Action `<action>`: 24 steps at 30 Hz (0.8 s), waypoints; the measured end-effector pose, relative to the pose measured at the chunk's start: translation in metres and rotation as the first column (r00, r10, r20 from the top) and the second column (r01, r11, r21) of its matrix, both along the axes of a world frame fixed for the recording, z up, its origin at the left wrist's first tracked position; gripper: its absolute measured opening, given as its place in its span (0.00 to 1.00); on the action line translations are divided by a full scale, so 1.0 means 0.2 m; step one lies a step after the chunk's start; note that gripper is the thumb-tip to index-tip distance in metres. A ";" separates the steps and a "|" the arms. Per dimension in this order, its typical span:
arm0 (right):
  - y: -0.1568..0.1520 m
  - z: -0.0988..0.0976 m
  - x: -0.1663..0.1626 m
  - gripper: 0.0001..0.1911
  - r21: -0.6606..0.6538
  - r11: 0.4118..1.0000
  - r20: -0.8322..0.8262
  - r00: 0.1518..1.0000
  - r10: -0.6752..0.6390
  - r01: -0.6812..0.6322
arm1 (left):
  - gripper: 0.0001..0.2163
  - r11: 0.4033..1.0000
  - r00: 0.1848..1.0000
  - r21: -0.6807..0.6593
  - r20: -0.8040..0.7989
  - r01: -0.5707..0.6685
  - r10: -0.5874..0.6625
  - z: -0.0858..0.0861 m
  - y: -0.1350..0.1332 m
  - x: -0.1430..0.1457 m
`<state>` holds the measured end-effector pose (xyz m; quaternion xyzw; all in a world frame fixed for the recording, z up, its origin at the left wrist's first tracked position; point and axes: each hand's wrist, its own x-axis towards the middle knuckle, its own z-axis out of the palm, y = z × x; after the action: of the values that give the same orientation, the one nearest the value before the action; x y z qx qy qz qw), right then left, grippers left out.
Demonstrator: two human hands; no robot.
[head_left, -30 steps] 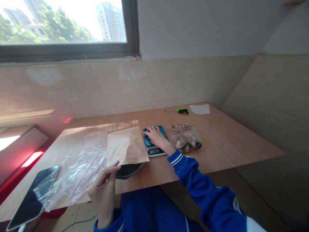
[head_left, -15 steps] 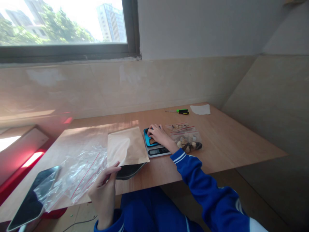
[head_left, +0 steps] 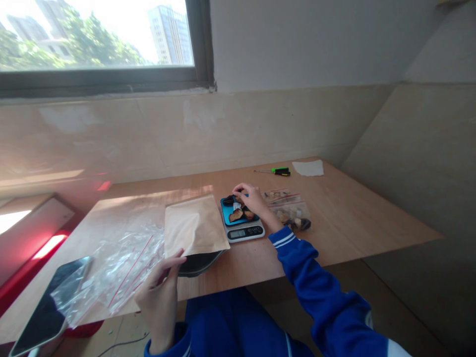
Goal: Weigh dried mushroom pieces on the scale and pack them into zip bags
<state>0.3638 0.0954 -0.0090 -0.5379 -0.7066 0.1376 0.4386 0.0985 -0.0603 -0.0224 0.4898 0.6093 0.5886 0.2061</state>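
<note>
My left hand (head_left: 163,280) pinches the near left corner of a tan kraft paper bag (head_left: 197,223). The bag lies flat, its near edge lifted over a dark layer (head_left: 201,264) that may be its other side. Beside it stands a small kitchen scale (head_left: 256,231) with a blue platform, its display lit but too small to read. Several dried brown and black pieces (head_left: 235,215) and a small white packet (head_left: 237,206) rest on the platform. Over the platform's far right part, my right hand (head_left: 251,197) is closed, fingertips on a dried brown piece.
Right of the scale lie zip bags (head_left: 297,218) with dried pieces. Clear plastic bags (head_left: 126,267) spread at the left, partly over a phone or tablet (head_left: 48,307). Two screwdrivers (head_left: 280,171) and a white paper (head_left: 308,168) lie farther back. A wall borders the wooden table (head_left: 353,213).
My right hand has shifted up and right on the scale, from spread over the pieces to a pinch, uncovering most of them and the display. My left hand and the paper bag stay put.
</note>
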 end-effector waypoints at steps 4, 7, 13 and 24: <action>0.01 0.00 0.02 0.09 0.026 1.000 -0.191 0.982 0.008 -0.003 | 0.07 1.000 1.000 -0.021 0.006 -0.010 0.010 0.00 0.00 0.01; -0.01 0.00 0.02 0.12 0.018 0.999 -0.307 0.951 0.041 -0.037 | 0.07 1.000 1.000 -0.016 0.008 -0.010 0.010 0.01 0.00 0.01; -0.10 0.01 -0.02 0.16 -0.032 0.991 -0.431 0.896 0.105 -0.131 | 0.07 1.000 1.000 -0.030 0.010 -0.010 0.011 0.01 0.00 0.01; -0.57 0.10 -0.02 0.13 -0.121 0.950 -0.647 0.748 0.146 -0.289 | 0.06 1.000 1.000 0.003 -0.002 -0.004 0.004 0.00 0.01 0.01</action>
<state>0.3606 -0.0176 0.0120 -0.4178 -0.5576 0.4351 0.5703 0.0998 -0.0583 -0.0227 0.4896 0.6095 0.5894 0.2036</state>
